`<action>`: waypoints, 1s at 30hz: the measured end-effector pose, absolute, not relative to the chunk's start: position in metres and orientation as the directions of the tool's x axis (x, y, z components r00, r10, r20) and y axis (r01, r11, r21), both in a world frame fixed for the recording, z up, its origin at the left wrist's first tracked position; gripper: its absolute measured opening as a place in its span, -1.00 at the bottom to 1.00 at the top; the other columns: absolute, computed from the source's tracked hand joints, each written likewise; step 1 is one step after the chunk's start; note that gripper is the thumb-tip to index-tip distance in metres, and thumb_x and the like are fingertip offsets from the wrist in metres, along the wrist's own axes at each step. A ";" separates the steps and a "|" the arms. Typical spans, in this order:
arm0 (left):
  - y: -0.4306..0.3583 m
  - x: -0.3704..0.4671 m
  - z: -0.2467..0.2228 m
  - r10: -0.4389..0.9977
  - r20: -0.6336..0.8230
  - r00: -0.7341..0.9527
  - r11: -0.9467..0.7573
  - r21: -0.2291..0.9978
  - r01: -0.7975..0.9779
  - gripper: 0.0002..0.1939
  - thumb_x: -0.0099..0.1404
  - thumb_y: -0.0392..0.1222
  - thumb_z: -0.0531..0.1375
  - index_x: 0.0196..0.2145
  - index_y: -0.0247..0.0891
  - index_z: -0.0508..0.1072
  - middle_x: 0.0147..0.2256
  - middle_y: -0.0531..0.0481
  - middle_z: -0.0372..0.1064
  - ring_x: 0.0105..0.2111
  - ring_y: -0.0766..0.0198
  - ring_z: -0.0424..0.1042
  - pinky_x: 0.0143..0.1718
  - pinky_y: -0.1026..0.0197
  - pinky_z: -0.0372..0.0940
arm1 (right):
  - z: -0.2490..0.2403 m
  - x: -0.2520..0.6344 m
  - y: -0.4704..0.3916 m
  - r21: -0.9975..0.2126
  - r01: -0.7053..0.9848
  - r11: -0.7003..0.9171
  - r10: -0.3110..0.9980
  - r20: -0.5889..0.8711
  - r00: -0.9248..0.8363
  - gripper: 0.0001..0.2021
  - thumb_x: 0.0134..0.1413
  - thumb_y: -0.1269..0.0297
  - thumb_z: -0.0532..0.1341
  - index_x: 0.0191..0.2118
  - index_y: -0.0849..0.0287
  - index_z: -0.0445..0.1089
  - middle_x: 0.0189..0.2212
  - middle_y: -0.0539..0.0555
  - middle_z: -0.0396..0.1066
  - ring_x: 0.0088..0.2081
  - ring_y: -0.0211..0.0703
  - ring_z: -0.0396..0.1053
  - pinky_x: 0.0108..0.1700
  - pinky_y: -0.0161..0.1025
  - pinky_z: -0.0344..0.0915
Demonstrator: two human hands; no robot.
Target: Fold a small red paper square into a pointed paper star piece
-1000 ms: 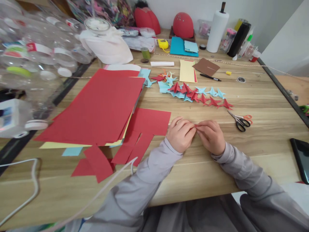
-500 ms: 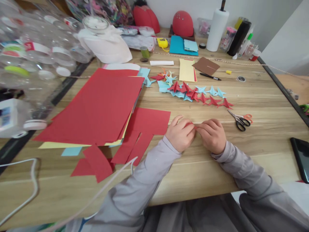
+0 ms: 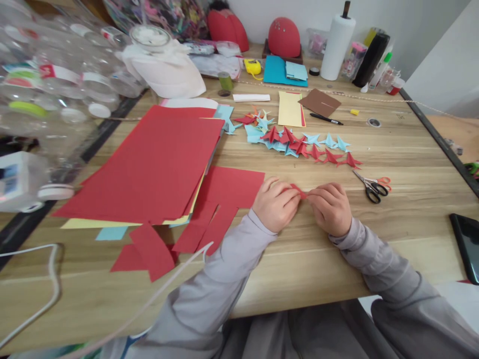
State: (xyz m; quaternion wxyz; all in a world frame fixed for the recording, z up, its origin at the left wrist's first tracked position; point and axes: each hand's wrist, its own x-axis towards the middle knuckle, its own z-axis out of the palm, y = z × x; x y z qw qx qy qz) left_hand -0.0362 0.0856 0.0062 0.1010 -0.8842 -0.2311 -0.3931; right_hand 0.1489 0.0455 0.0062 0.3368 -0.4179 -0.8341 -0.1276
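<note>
Between my two hands is a small folded piece of red paper (image 3: 300,191), mostly covered by fingers. My left hand (image 3: 277,204) is closed on its left part, while my right hand (image 3: 331,207) pinches its right end. Beyond the hands lie several folded red paper cranes (image 3: 331,157) and light blue paper cranes (image 3: 329,140), in rows. Left of my left hand are cut red paper pieces (image 3: 235,187), next to a stack of large red sheets (image 3: 149,169). Black-handled scissors (image 3: 373,190) rest to the right of my right hand.
Clear plastic bottles (image 3: 60,89) crowd the left side. Farther back are a yellow tape measure (image 3: 252,67), a brown paper square (image 3: 320,102), a black pen (image 3: 326,118) and a white paper roll (image 3: 338,47). A phone (image 3: 467,244) lies at the right edge; a white cable (image 3: 56,279) runs front left.
My left hand has shifted slightly left, away from my right hand. More of the red folded paper now shows between them.
</note>
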 end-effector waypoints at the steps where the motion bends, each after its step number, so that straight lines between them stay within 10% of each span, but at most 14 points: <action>1: 0.085 -0.035 0.005 0.322 0.742 0.588 -0.877 0.001 0.480 -0.90 0.23 -0.33 0.13 -0.38 -0.27 0.46 -0.36 0.01 0.52 -0.31 0.20 0.39 -0.11 0.00 0.20 | 0.007 0.148 0.045 -0.061 0.773 0.631 0.600 0.671 -0.437 -0.83 0.02 0.53 0.14 -0.29 0.16 0.40 -0.32 0.04 0.53 -0.29 -0.14 0.37 -0.15 -0.14 0.21; 30: 0.089 -0.046 0.010 0.354 0.727 0.589 -0.850 -0.014 0.527 -0.82 0.19 -0.39 0.09 -0.41 -0.24 0.48 -0.37 -0.01 0.54 -0.35 0.20 0.38 -0.22 0.04 0.19 | 0.005 0.159 0.048 -0.219 0.841 0.495 0.669 0.713 -0.208 -0.89 0.04 0.45 0.17 -0.28 0.19 0.39 -0.36 0.13 0.51 -0.29 -0.10 0.40 -0.20 -0.14 0.27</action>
